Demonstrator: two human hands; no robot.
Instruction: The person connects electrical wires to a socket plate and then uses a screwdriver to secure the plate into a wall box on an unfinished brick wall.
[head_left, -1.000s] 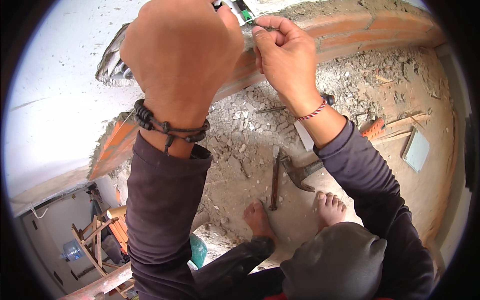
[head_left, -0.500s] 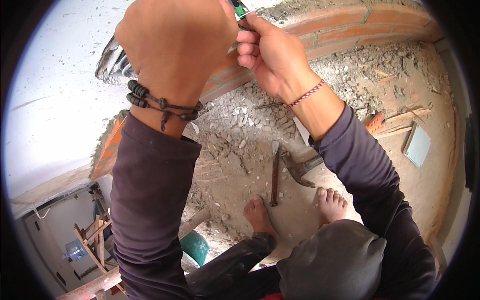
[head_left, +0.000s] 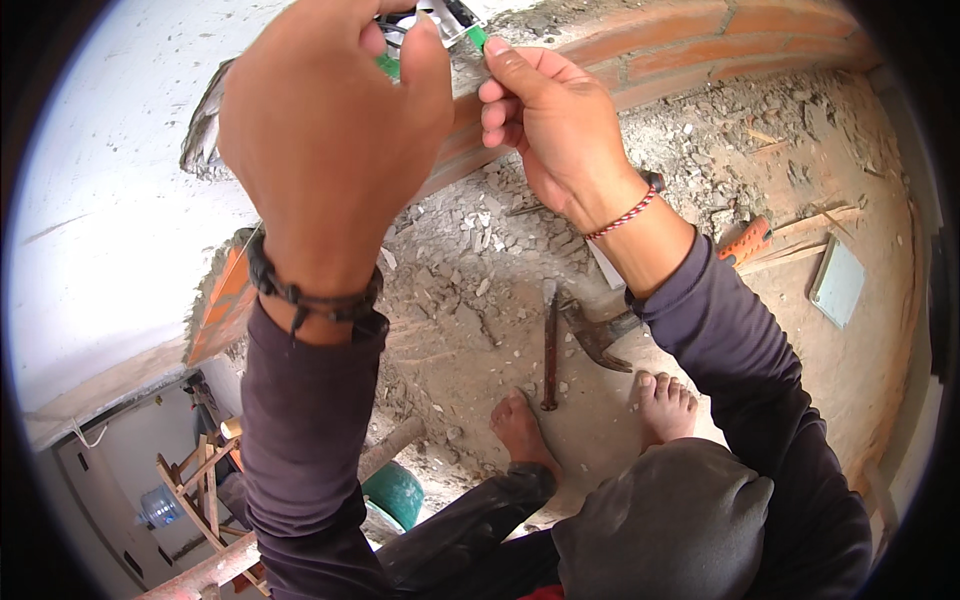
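Overhead, a green-tipped tool (head_left: 470, 30) is being pinched by the right hand (head_left: 560, 130) above the brick wall (head_left: 700, 55); the left hand (head_left: 330, 140) is being kept curled beside it, contents hidden. Below, a hammer (head_left: 600, 335) and chisel (head_left: 550, 345) are being left on rubble.

Below me the dusty floor (head_left: 470, 360) is covered with rubble. A red brick wall (head_left: 700, 50) runs across, white plaster wall (head_left: 90, 180) on my left, in daylight.

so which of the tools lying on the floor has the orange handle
The one at the right, beside the wooden strips. The chisel and hammer near the bare feet are dark metal, no orange.
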